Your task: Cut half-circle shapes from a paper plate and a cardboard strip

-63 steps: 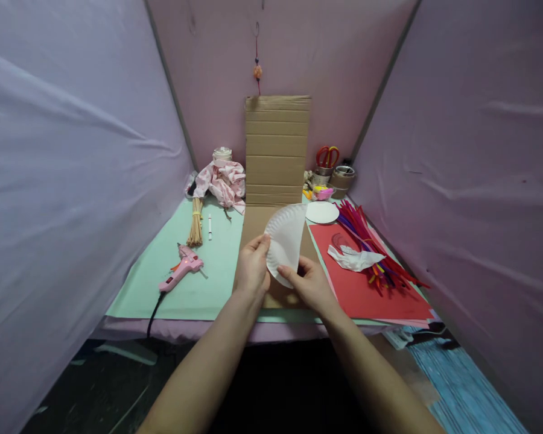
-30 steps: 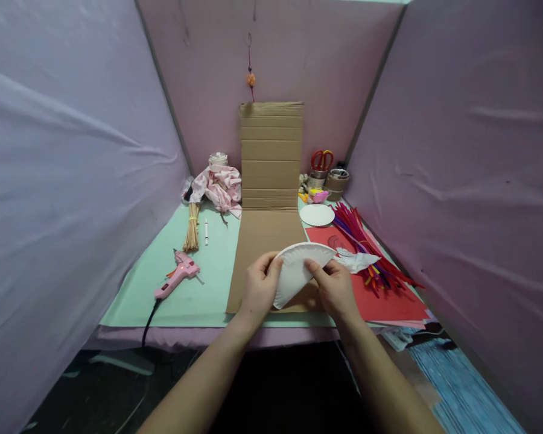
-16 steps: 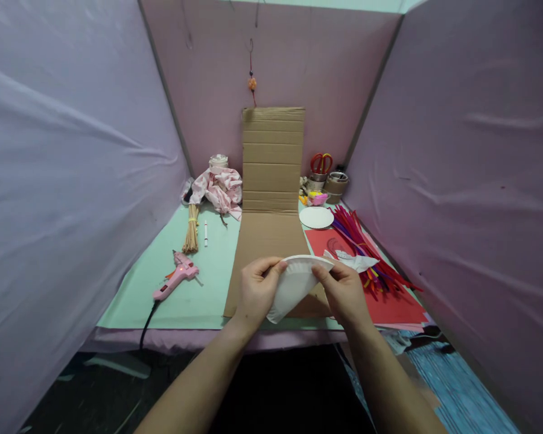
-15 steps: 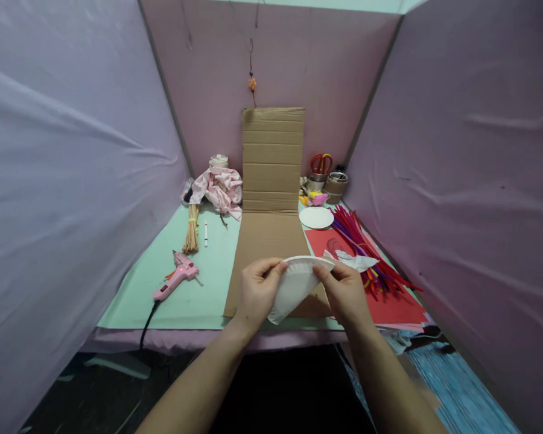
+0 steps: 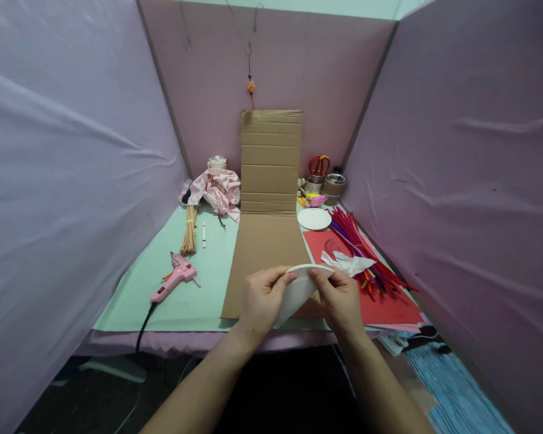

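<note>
Both the left hand (image 5: 260,299) and right hand (image 5: 342,299) are pinching the folded plate (image 5: 297,288), lying sideways between them, near the tabletop's (image 5: 194,296) front edge.

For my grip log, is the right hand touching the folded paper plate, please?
Touching: the head view shows the right hand pinching the folded paper plate at its top edge.

Soft, even light fills the frame, dim at the bottom edge. Wide-angle distortion stretches the left and right sides. Focus is sharp, without glare.
</note>
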